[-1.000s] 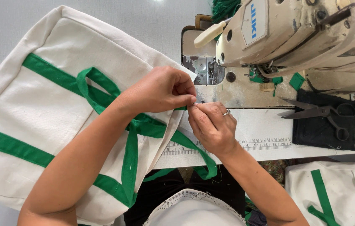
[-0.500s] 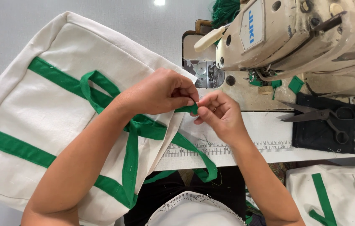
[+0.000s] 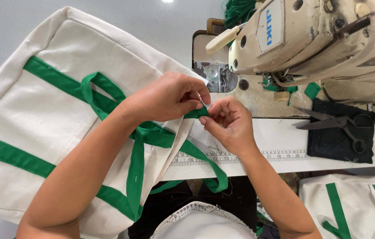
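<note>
A cream canvas bag (image 3: 46,124) with green straps (image 3: 136,177) lies on the sewing table and hangs over its front edge. My left hand (image 3: 170,95) and my right hand (image 3: 227,124) meet at the bag's right edge, both pinching a short folded end of green strap (image 3: 197,113) between thumb and fingers. The two hands touch each other there. They sit just in front of the needle plate (image 3: 212,75) of a beige sewing machine (image 3: 315,40).
Scissors (image 3: 333,121) lie on a black cloth (image 3: 340,135) at the right, under the machine arm. A printed ruler (image 3: 223,157) runs along the table's front edge. Another cream bag with green straps (image 3: 355,208) sits low at the right. Green scraps (image 3: 311,88) lie by the machine.
My right hand has shifted a little up and right, and the green strap end between both hands' fingertips has come into view. The bag has barely moved.
</note>
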